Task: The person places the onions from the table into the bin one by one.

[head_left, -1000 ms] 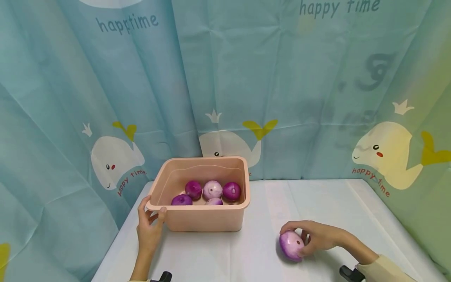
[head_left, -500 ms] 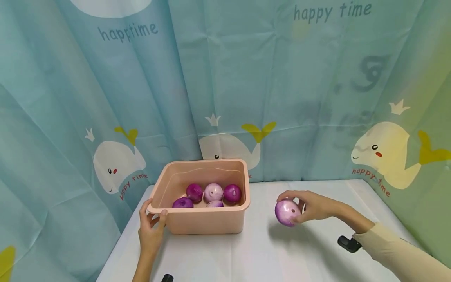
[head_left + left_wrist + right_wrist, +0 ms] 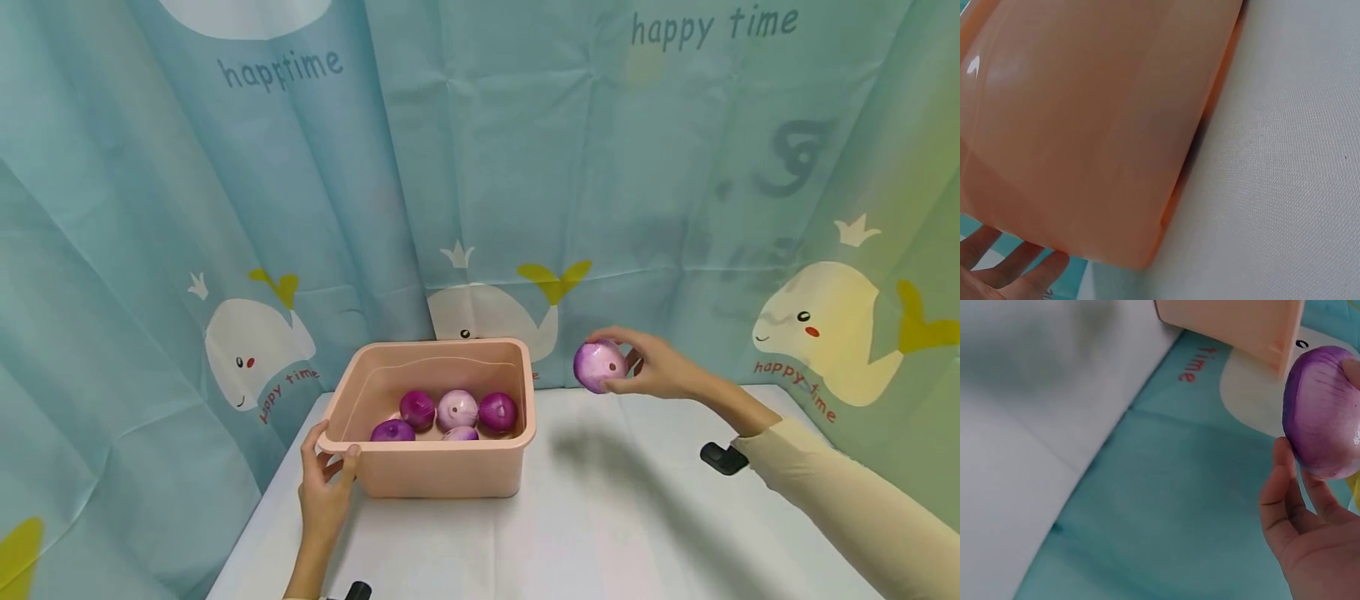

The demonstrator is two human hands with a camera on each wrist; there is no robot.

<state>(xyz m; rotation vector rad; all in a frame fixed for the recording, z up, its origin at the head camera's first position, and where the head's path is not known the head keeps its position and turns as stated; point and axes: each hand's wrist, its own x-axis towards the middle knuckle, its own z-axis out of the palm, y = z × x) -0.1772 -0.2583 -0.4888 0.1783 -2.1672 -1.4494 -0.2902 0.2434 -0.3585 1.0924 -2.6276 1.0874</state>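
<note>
A pale purple onion (image 3: 597, 367) is held in my right hand (image 3: 660, 367), raised above the table to the right of the bin. In the right wrist view the thumb and fingers pinch the onion (image 3: 1322, 412) from opposite sides. My left hand (image 3: 325, 487) grips the front left corner of a pink plastic bin (image 3: 438, 471), thumb on the front and fingers along the left side. Several purple onions lie inside the bin, among them a pale one (image 3: 457, 410) and a dark one (image 3: 497, 412). The front wall partly hides the nearest ones. In the left wrist view, fingertips (image 3: 1054, 265) touch the bin's wall.
A white-covered table (image 3: 577, 517) carries the bin near its back left. Behind it hangs a blue-green curtain (image 3: 645, 167) printed with whales, close to the bin's rear. A dark wrist camera (image 3: 723, 458) sits by the right sleeve.
My right hand has lifted the onion off the table and carried it up, slightly leftward. My left hand keeps its grip on the bin.
</note>
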